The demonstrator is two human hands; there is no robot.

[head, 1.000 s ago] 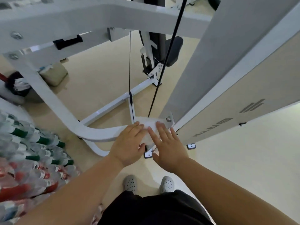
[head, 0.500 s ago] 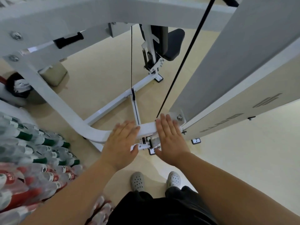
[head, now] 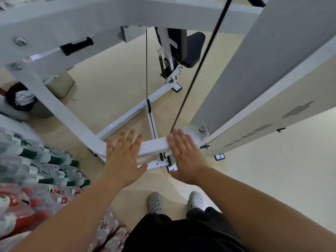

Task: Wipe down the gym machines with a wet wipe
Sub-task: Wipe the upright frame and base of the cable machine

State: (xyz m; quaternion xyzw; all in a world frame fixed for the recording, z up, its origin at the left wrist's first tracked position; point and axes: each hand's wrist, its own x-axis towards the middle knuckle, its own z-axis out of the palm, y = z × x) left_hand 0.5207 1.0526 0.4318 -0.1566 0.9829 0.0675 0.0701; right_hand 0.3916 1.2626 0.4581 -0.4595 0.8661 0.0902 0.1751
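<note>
Now wipe lies beneath right hand.

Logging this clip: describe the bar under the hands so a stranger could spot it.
Find the grey panel on the right. From its bolted lower corner a white bar runs left, then bends up. Unlike the thinner floor rails beneath, it bears the left hand and right hand.

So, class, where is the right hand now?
Head view, centre: the right hand lies flat on the white bar, right of the left hand.
</note>
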